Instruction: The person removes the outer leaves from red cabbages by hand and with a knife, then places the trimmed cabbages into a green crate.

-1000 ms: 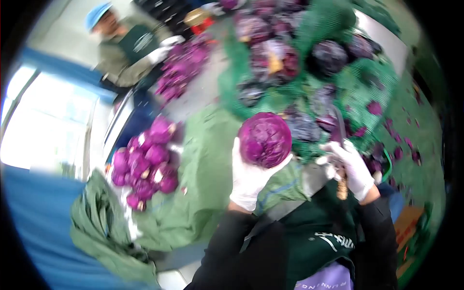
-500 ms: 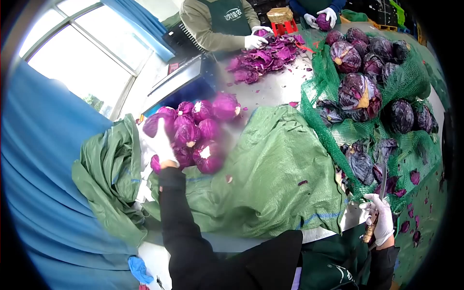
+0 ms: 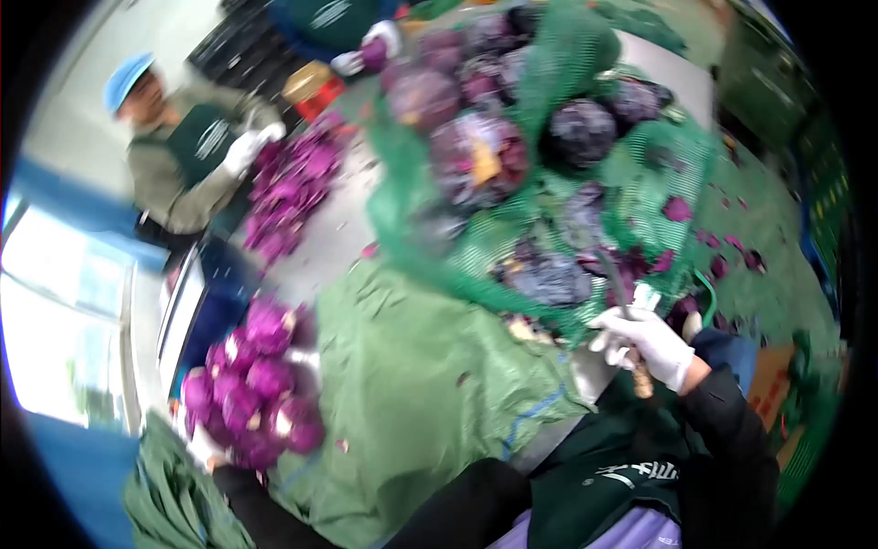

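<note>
My right hand (image 3: pixel 651 346), in a white glove, is closed around the wooden handle of a knife (image 3: pixel 615 279), its blade pointing up and away over the green net. At the lower left my left hand (image 3: pixel 207 446), also white-gloved, is against the near side of a pile of peeled purple cabbages (image 3: pixel 242 404). Its fingers are blurred and partly hidden by the cabbages. Larger, dark unpeeled cabbages (image 3: pixel 583 133) lie on the green mesh net (image 3: pixel 466 265). Loose dark outer leaves (image 3: pixel 551 279) lie just beyond the knife hand.
A green woven sack (image 3: pixel 393 366) covers the near table between my hands. Across the table, a person (image 3: pixel 187 160) in a dark apron works by heaped purple leaves (image 3: pixel 293 183); another person's gloved hand (image 3: pixel 380 38) holds a cabbage. Leaf scraps (image 3: pixel 732 242) litter the floor at right.
My view has swung right and tilted, so the scene sits further left. My left hand has moved down to the near edge of the cabbage pile. The knife stays in my right hand.
</note>
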Demonstrator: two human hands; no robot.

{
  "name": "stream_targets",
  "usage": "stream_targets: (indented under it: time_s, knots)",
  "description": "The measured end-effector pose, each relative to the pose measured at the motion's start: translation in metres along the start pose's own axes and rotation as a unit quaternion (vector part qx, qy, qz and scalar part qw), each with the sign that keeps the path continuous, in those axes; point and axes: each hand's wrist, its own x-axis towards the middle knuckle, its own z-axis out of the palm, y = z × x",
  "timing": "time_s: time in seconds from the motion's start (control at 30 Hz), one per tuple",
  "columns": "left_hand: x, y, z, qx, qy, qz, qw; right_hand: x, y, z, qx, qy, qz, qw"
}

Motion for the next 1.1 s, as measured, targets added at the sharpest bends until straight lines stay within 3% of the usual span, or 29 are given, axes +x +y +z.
stream_targets:
  time_s: [0.03, 0.07, 0.13, 0.2, 0.27, 0.37, 0.4, 0.47, 0.5, 0.6, 0.67, 0.7, 0.73, 0.87, 0.93, 1.0, 1.03, 1.07, 1.1]
  knots:
    - [-0.013, 0.049, 0.014, 0.106, 0.037, -0.101, 0.989, 0.002, -0.001, -0.002, 0.004, 0.002, -0.016, 1.0]
    - [-0.029, 0.101, 0.018, 0.353, 0.128, -0.18, 0.909, 0.005, -0.002, -0.004, 0.007, 0.0, -0.03, 1.0]
    - [-0.004, 0.107, 0.066, 0.151, 0.059, 0.031, 0.986, 0.012, -0.006, -0.007, 0.002, 0.03, -0.058, 0.998]
    - [-0.013, 0.165, 0.142, -0.051, -0.081, 0.109, 0.989, 0.018, -0.012, -0.014, 0.001, 0.07, -0.078, 0.994]
    - [-0.112, 0.298, 0.203, -0.115, -0.235, 0.235, 0.936, 0.024, -0.011, -0.03, -0.015, 0.105, -0.098, 0.99]
    - [-0.201, 0.406, 0.29, -0.127, -0.377, 0.355, 0.846, 0.033, 0.0, -0.06, -0.044, 0.163, -0.117, 0.979]
    - [-0.214, 0.424, 0.323, -0.143, -0.401, 0.345, 0.837, 0.034, 0.006, -0.073, -0.05, 0.183, -0.122, 0.974]
    - [-0.219, 0.447, 0.403, -0.129, -0.363, 0.439, 0.812, 0.03, 0.007, -0.096, -0.034, 0.221, -0.123, 0.967]
    - [-0.219, 0.459, 0.435, -0.104, -0.376, 0.407, 0.826, 0.029, 0.01, -0.109, -0.023, 0.243, -0.12, 0.962]
    - [-0.216, 0.478, 0.474, -0.041, -0.457, 0.282, 0.843, 0.021, 0.009, -0.133, 0.009, 0.245, -0.123, 0.962]
    - [-0.222, 0.471, 0.492, -0.116, -0.517, 0.081, 0.844, 0.017, 0.005, -0.137, 0.014, 0.25, -0.115, 0.961]
    - [-0.223, 0.46, 0.492, -0.192, -0.54, 0.148, 0.806, 0.018, 0.007, -0.138, 0.014, 0.251, -0.136, 0.958]
    - [-0.236, 0.459, 0.472, -0.193, -0.523, 0.211, 0.803, 0.018, 0.009, -0.139, 0.014, 0.252, -0.155, 0.955]
    - [-0.325, 0.424, 0.384, -0.219, -0.35, 0.316, 0.854, 0.021, -0.019, -0.106, 0.004, 0.228, -0.195, 0.954]
    - [-0.355, 0.384, 0.343, -0.156, -0.239, 0.476, 0.832, 0.03, -0.034, -0.087, 0.016, 0.182, -0.192, 0.964]
    - [-0.381, 0.354, 0.304, -0.239, -0.31, 0.291, 0.873, 0.04, -0.05, -0.069, -0.023, 0.134, -0.174, 0.975]
    - [-0.386, 0.351, 0.291, -0.261, -0.341, 0.153, 0.89, 0.049, -0.057, -0.061, -0.03, 0.116, -0.16, 0.98]
    - [-0.392, 0.348, 0.277, -0.276, -0.363, 0.009, 0.89, 0.06, -0.059, -0.052, -0.039, 0.098, -0.144, 0.984]
    - [-0.396, 0.355, 0.271, -0.296, -0.366, -0.072, 0.879, 0.071, -0.062, -0.043, -0.045, 0.08, -0.129, 0.987]
